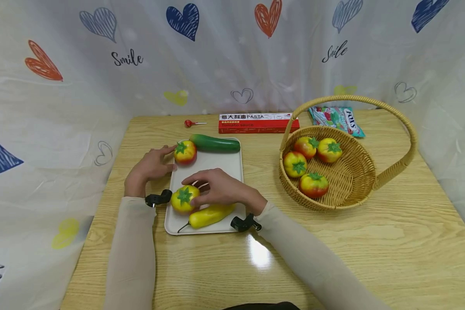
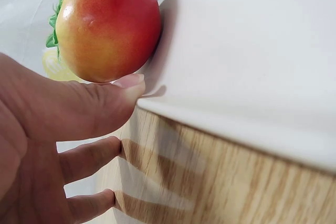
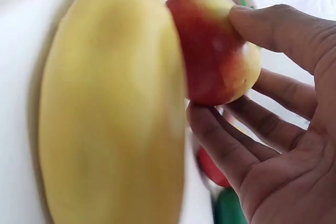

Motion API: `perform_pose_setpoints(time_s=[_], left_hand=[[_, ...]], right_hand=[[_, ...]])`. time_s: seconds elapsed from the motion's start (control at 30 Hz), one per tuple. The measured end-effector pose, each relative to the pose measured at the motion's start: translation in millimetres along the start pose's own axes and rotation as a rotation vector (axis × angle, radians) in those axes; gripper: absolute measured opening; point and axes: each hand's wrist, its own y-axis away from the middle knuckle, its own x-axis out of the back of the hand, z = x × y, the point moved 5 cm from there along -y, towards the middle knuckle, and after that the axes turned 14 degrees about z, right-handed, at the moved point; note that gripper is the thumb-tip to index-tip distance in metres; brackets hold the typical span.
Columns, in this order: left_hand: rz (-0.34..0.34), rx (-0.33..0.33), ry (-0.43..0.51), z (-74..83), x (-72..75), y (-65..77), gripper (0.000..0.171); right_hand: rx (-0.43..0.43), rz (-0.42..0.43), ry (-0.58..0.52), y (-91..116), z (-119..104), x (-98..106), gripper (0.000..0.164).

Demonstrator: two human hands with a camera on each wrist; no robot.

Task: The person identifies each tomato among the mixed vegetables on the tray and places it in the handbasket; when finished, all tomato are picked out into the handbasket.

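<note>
My right hand (image 1: pixel 221 187) holds a yellow-red tomato (image 1: pixel 183 200) over the near left part of the white tray (image 1: pixel 237 170). In the right wrist view its thumb and fingertips grip opposite sides of that tomato (image 3: pixel 210 51). Beside it lies a long yellow pepper (image 1: pixel 209 216) with a thin dark stem. My left hand (image 1: pixel 151 165) is at the tray's left edge, fingers loosely extended next to another tomato (image 1: pixel 185 152). The left wrist view puts its thumb at the tray rim, close against this tomato (image 2: pixel 107 27). A green cucumber (image 1: pixel 217 144) lies along the tray's far end.
On the right stands a wicker basket (image 1: pixel 352 198) with a tall handle and several tomatoes inside. Behind are a red pasta box (image 1: pixel 255 125), a lollipop (image 1: pixel 188 123) and a turquoise candy bag (image 1: pixel 335 118). A curtain printed with hearts (image 1: pixel 217 64) borders the table.
</note>
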Motion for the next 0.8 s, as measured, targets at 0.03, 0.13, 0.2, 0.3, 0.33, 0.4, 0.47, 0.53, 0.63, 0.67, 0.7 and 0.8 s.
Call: perform_pose_setpoints(time_s=[0.03,0.13,0.2,0.3,0.33,0.4,0.47,0.53,0.63,0.67,0.7,0.8], left_hand=[[0.0,-0.001,-0.002,-0.3,-0.3,-0.1,0.073],[-0.001,0.0,-0.007,-0.9,-1.2,-0.3,0.073],[0.0,0.001,-0.008,-0.6,-1.4,0.0,0.073],[0.002,0.003,-0.002,0.8,-1.2,0.8,0.073],[0.002,0.003,0.0,1.5,-1.0,1.1,0.073],[0.001,0.004,0.005,2.5,-0.7,1.7,0.073],[-0.002,0.004,0.011,3.6,-0.4,2.2,0.073],[-0.003,0.003,0.012,4.0,-0.1,2.5,0.072],[0.0,0.002,0.013,4.8,0.8,2.6,0.072],[0.001,0.004,0.012,4.4,0.9,2.6,0.072],[0.002,0.003,0.011,4.4,1.2,2.7,0.072],[0.004,0.004,0.007,3.7,1.5,2.4,0.072]], right_hand=[[-0.001,0.009,-0.014,2,-1,2,0.057],[0.003,0.033,-0.053,9,-8,11,0.055],[0.011,0.048,-0.067,15,-12,17,0.053],[0.019,0.073,-0.074,28,-19,29,0.053],[0.023,0.084,-0.076,33,-20,33,0.052],[0.032,0.108,-0.081,45,-22,45,0.051],[0.041,0.137,-0.09,59,-23,58,0.051],[0.041,0.173,-0.087,75,-23,74,0.051],[0.007,0.235,-0.072,104,-21,100,0.053],[-0.003,0.258,-0.061,114,-20,109,0.054],[-0.018,0.28,-0.049,124,-19,118,0.054],[-0.042,0.34,-0.033,155,-14,144,0.055]])
